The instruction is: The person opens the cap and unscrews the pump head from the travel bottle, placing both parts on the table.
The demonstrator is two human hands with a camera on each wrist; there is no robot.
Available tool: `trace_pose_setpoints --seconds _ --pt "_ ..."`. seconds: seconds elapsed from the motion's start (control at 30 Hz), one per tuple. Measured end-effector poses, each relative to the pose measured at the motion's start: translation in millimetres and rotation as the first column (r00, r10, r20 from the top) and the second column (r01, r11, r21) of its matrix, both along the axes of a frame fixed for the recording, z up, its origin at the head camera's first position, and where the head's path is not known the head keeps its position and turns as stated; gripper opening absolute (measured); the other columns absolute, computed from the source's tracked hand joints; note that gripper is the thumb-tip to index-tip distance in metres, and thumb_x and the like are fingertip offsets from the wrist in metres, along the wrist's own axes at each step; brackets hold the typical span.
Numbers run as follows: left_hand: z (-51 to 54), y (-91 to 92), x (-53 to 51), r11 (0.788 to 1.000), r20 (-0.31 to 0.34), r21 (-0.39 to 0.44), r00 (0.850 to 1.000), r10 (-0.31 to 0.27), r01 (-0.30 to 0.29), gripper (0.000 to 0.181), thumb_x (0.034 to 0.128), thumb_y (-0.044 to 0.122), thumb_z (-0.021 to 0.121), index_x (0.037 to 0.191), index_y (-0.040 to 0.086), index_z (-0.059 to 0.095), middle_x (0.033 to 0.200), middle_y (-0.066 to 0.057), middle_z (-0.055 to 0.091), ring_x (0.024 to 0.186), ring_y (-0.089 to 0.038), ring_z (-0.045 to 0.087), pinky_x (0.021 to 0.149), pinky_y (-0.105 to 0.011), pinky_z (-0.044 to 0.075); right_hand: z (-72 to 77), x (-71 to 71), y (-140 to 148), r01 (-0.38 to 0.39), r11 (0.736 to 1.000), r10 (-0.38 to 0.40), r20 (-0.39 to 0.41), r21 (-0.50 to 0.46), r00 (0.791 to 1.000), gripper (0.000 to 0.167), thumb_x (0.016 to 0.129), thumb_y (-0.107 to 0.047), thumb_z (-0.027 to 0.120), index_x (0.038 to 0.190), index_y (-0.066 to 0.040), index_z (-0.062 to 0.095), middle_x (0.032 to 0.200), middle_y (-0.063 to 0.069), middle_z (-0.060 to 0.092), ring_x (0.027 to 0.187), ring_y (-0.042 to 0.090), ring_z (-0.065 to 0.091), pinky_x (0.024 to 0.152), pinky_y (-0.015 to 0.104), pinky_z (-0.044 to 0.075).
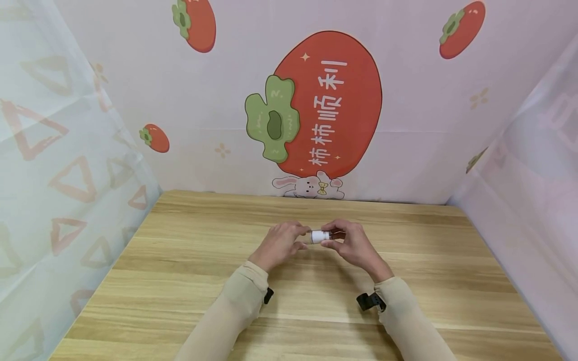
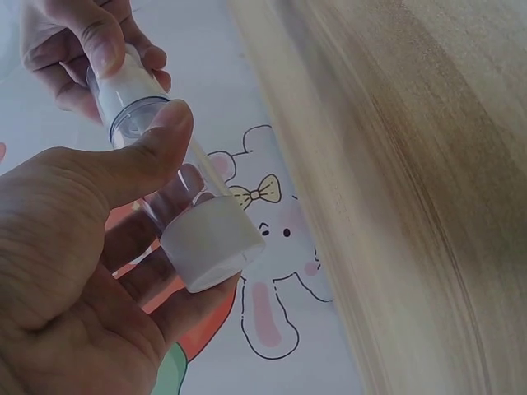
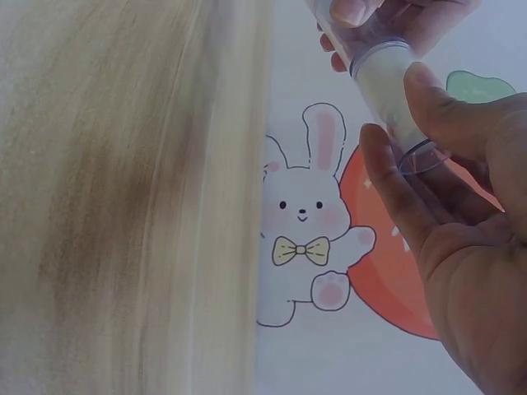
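Observation:
Between the two hands lies a small clear plastic bottle [image 1: 319, 236], held sideways above the wooden table. In the left wrist view its white base [image 2: 212, 245] points toward the camera. The left hand [image 1: 281, 243] grips the clear body, thumb on one side and fingers curled beneath. At the other end, the right hand [image 1: 355, 244] pinches the part with a white inner section [image 3: 385, 76] under a clear cover. The clear rim [image 3: 422, 158] of that cover shows between the right thumb and fingers in the right wrist view. Fingers hide part of the bottle.
A light wood-grain table [image 1: 189, 281] spreads under the hands. Behind it hangs a pale cloth [image 1: 406, 100] printed with red persimmons and a white rabbit. Patterned cloth [image 1: 58, 165] also hangs at the left, and pale cloth [image 1: 533, 160] at the right. Dark straps circle both wrists.

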State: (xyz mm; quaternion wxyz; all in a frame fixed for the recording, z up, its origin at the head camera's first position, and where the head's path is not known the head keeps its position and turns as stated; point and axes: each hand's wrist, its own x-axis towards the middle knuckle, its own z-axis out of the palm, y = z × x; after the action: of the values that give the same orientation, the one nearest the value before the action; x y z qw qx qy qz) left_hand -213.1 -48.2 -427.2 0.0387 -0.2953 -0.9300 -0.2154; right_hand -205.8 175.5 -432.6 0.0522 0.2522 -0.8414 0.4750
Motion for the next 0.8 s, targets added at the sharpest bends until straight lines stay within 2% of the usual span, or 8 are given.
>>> trace_pose_setpoints --seconds 0.27,0.5,0.63,0.8 --pt "1.9 -1.1 -0.3 1.0 0.017 -0.007 1.0 0.01 -0.01 0.037 0.0875 0.02 0.082 0.122 0.012 0.074 0.109 -0.007 0.073 0.096 -0.023 0.068 0.082 -0.042 0.057 0.4 0.2 -2.3 0.012 0.999 -0.011 -0.025 0.033 1.0 0.027 0.084 -0.002 0.081 0.109 -0.003 0.07 0.107 0.008 0.071 0.093 0.021 0.071 0.085 0.034 0.059" --pt "2.5 -3.2 -2.5 0.999 0.073 0.018 0.997 0.027 -0.029 0.037 0.0872 0.019 0.082 0.122 0.011 0.073 0.11 -0.009 0.073 0.098 -0.023 0.067 0.083 -0.043 0.056 1.1 -1.0 -2.5 0.016 0.999 -0.014 -0.05 0.035 0.999 0.029 0.085 -0.002 0.08 0.111 -0.003 0.068 0.108 0.006 0.07 0.093 0.019 0.07 0.085 0.033 0.059" --pt "1.3 -6.0 -3.5 0.999 0.067 0.028 0.997 0.035 -0.037 0.035 0.0865 0.019 0.083 0.12 0.012 0.074 0.109 -0.008 0.073 0.098 -0.023 0.068 0.082 -0.043 0.057 1.7 -2.0 -1.5 0.025 0.999 -0.024 -0.042 0.036 0.999 0.029 0.085 0.0 0.079 0.112 -0.002 0.068 0.109 0.006 0.068 0.094 0.019 0.07 0.085 0.035 0.059" --pt "-1.0 -10.5 -4.2 0.998 0.052 0.038 0.997 0.052 -0.054 0.035 0.0855 0.02 0.084 0.118 0.012 0.075 0.109 -0.006 0.073 0.097 -0.022 0.068 0.082 -0.043 0.057 3.0 -2.6 0.3 0.031 0.998 -0.03 -0.02 0.05 0.999 0.031 0.087 -0.001 0.079 0.116 0.001 0.067 0.11 0.009 0.068 0.094 0.022 0.069 0.086 0.043 0.059"
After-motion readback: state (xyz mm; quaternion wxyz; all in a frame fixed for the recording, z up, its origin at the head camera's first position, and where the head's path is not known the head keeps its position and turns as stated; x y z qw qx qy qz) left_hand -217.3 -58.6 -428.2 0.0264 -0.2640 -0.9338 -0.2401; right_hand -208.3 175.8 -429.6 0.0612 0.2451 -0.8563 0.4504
